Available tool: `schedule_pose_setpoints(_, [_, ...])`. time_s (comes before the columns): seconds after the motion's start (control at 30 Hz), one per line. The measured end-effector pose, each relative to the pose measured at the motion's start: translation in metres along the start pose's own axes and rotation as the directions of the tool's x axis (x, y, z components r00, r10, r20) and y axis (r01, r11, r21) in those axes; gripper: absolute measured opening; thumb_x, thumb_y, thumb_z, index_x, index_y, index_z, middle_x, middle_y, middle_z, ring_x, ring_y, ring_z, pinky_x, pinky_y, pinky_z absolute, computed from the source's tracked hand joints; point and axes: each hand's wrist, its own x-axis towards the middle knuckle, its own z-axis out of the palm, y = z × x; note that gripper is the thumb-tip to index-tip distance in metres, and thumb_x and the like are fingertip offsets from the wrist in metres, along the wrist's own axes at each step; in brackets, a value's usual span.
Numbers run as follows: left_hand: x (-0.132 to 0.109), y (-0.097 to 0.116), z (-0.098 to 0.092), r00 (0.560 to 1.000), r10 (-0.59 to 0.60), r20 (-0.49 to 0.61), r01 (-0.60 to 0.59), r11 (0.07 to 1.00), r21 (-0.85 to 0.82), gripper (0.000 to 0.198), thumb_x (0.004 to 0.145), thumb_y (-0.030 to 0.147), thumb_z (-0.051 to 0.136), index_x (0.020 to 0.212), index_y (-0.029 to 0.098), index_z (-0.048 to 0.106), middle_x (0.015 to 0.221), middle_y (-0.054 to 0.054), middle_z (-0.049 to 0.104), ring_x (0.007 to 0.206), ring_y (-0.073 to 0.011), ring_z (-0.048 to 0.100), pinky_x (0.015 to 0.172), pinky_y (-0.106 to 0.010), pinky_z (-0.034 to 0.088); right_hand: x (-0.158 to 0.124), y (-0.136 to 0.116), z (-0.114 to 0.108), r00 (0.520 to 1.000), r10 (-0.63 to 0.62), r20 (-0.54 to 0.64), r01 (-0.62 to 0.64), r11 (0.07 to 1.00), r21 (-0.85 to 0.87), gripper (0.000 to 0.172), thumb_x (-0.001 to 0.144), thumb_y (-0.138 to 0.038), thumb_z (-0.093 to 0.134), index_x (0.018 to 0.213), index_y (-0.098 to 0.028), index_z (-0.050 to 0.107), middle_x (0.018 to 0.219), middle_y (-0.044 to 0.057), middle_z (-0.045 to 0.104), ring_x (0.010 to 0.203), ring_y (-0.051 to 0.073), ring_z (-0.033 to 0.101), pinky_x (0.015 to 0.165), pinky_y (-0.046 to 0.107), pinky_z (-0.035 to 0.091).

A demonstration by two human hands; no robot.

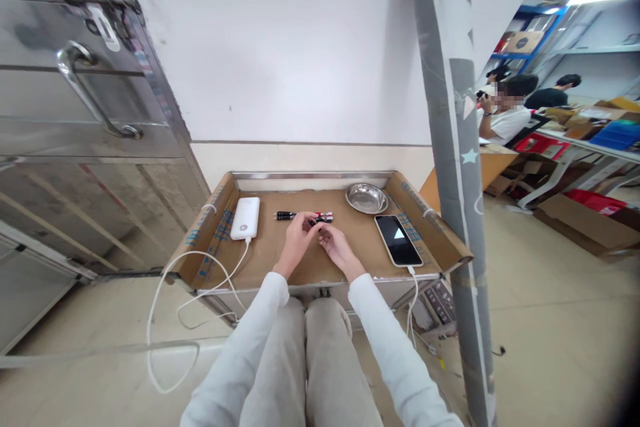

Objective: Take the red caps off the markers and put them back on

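My left hand (297, 238) and my right hand (339, 245) come together over the middle of the cardboard-lined tray top (273, 260). Fingers of both hands are pinched closed around something small and dark between them, too hidden to name. Just beyond the fingertips lie black pens (286, 215) side by side, pointing left, with red and white parts at the right end. My left fingers cover part of them. A white power bank (245, 218) with a cable plugged in lies to the left. A phone (399, 241), also cabled, lies on the right, below a shallow round metal dish (367, 198).
Raised cardboard sides (435, 235) edge the tray top. A white cable (155, 307) loops off its left front. A grey wrapped pipe (457, 147) rises close on the right. A metal door (75, 113) is at left. Other people (505, 113) sit at the far right.
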Motion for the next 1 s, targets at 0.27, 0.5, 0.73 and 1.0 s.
schedule_pose_setpoints(0.27, [0.012, -0.005, -0.016, 0.960, -0.172, -0.220, 0.130, 0.973, -0.192, 0.030, 0.080, 0.040, 0.059, 0.099, 0.017, 0.061, 0.094, -0.005, 0.065, 0.084, -0.0150, 0.061, 0.079, -0.029, 0.047, -0.003, -0.014, -0.016, 0.996, 0.042, 0.082, -0.037, 0.998, -0.059, 0.018, 0.069, -0.026, 0.072, 0.084, -0.017, 0.070, 0.086, 0.003, 0.071, 0.079, 0.013, 0.065, 0.078, 0.025, 0.053])
schedule_pose_setpoints(0.5, [-0.002, -0.036, -0.007, 0.990, -0.085, 0.114, 0.075, 0.994, 0.085, 0.014, 0.082, 0.031, 0.059, 0.088, 0.019, 0.061, 0.087, -0.003, 0.065, 0.079, -0.0168, 0.061, 0.077, -0.032, 0.049, -0.004, -0.016, -0.026, 0.926, -0.356, 0.121, 0.366, 0.778, -0.510, 0.029, 0.077, -0.035, 0.065, 0.100, -0.018, 0.068, 0.093, 0.006, 0.070, 0.083, 0.018, 0.066, 0.087, 0.036, 0.050])
schedule_pose_setpoints(0.73, [-0.001, -0.039, 0.009, 0.972, 0.126, 0.196, -0.217, 0.794, 0.568, 0.011, 0.087, 0.018, 0.049, 0.096, 0.017, 0.055, 0.102, -0.010, 0.059, 0.099, -0.0234, 0.054, 0.090, -0.041, 0.043, -0.015, -0.010, -0.018, 0.742, -0.360, 0.565, 0.639, 0.126, -0.759, 0.032, 0.090, -0.022, 0.042, 0.119, -0.026, 0.057, 0.124, 0.004, 0.058, 0.116, 0.018, 0.051, 0.103, 0.038, 0.038])
schedule_pose_setpoints(1.0, [-0.014, -0.034, 0.002, 0.932, 0.203, 0.300, -0.329, 0.820, 0.468, 0.019, 0.090, 0.019, 0.042, 0.105, 0.019, 0.054, 0.101, -0.007, 0.055, 0.096, -0.0204, 0.053, 0.089, -0.037, 0.045, -0.023, -0.013, -0.037, 0.792, -0.399, 0.463, 0.405, -0.224, -0.886, 0.018, 0.088, -0.029, 0.051, 0.100, -0.020, 0.062, 0.098, 0.008, 0.059, 0.092, 0.023, 0.052, 0.084, 0.037, 0.043])
